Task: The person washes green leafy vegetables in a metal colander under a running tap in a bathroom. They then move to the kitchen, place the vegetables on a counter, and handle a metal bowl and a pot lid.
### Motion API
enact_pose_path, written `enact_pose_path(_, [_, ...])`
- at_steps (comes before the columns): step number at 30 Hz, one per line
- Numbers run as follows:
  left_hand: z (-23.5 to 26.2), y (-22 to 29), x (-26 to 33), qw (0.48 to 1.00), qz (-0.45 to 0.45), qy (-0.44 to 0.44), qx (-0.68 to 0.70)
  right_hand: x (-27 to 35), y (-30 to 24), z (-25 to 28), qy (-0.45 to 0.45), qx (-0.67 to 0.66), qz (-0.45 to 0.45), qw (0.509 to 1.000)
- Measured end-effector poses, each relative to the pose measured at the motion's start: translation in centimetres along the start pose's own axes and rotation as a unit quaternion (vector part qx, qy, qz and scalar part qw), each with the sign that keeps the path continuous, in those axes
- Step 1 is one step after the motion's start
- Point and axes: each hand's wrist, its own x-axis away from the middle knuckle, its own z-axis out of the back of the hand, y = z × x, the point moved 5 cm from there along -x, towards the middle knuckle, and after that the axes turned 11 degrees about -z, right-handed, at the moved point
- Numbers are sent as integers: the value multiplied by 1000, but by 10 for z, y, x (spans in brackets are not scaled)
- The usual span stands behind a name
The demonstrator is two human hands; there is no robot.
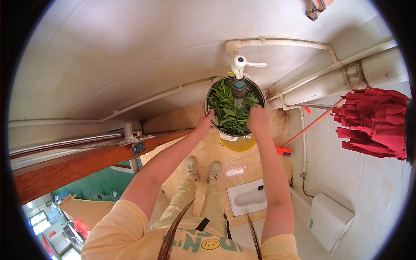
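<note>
Your pale yellow shirt [117,229] lies nearest; beyond it, a round pot [260,92] holds leafy greens [227,108] under the running tap [238,65]. Your right hand [258,120] meets its right edge, finger state impossible to tell; your left hand [204,123] grips the left rim.

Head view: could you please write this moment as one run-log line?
left hand: at pot, left side; right hand: at right side, by greens; tap: water running onto greens; yellow container: below pot
</note>
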Motion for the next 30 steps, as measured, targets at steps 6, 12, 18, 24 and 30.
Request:
enact_pose_path(6, [-26, 10, 15, 999, -1, -4, -46, -6, -19, -5, 137, -127, -5, 982])
enact_pose_path(12, [-10, -9, 3, 999, 30, -12, 27, 27, -40, -7, 157, -204, 53, 965])
enact_pose_path(18, [-18, 9, 16, 999, 16, 33, -25, 29, -25, 27, 194, -198, 85, 957])
enact_pose_path(24, [-6, -1, 9, 999, -10, 37, -11, 47, -34, -26, 76, -111, 93, 986])
enact_pose_path(30, [-29, 7, 7, 999, -14, -27, -29, 4, -22, -26, 141, -100, 42, 984])
